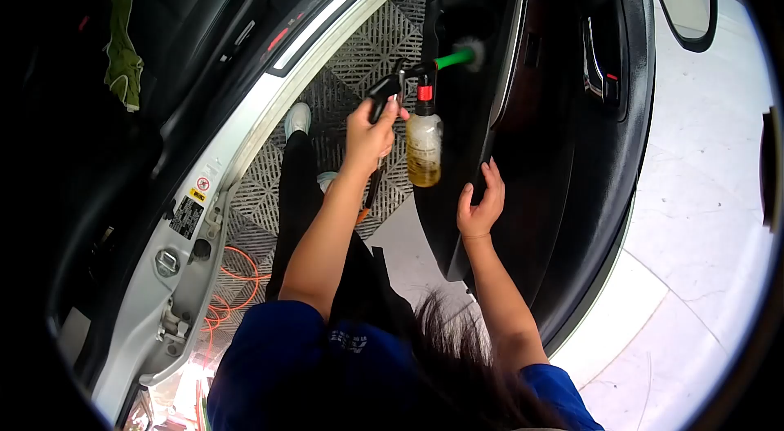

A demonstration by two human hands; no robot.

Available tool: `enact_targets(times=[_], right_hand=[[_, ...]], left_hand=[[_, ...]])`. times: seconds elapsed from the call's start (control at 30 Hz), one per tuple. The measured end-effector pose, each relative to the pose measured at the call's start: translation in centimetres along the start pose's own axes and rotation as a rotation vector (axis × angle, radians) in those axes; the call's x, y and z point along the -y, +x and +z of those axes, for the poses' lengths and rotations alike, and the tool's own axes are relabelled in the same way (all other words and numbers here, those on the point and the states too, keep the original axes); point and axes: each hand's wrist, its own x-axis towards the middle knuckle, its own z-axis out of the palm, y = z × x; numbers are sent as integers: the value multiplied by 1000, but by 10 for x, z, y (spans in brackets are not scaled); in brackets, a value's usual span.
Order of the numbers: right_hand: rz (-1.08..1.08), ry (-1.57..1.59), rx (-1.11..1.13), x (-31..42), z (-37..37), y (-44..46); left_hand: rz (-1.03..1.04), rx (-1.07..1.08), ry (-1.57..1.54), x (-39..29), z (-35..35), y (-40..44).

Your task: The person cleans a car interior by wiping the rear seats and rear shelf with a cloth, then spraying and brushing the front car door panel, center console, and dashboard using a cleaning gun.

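My left hand (373,131) is wrapped round the black handle of a spray gun (385,94). Below the gun's front hangs a clear bottle (424,152) with yellowish-brown liquid and a red band at its neck. The gun's green nozzle (456,59) points at the black inner panel of a car door (563,162), and a whitish brush or spray shows at its tip. My right hand (482,206) rests on the panel's lower edge, fingers apart, holding nothing.
The white car's door sill (245,117) curves along the left. A green cloth (122,39) lies over the dark seat (184,11). An orange coiled hose (237,276) is at lower left, above a patterned grey floor mat (265,178). The side mirror (686,5) is at upper right.
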Motion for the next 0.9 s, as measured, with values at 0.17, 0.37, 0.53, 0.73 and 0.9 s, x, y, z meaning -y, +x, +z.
enact_targets(times=[0.17,0.37,0.53,0.73,0.9], right_hand=[[-5,2,-20,0,1,-2],[-7,-9,-23,-3,1,-3],[3,3,-23,-4,2,-4],[-15,-3,-34,-5,1,-5],[-6,15,-47,-6,3,-5]], left_hand=[[344,-197,597,73,-2,28],[467,-143,667,52,22,0],[94,75,33,39,-9,-60],[255,-115,550,92,-8,-45],[240,-35,285,79,-13,-48]])
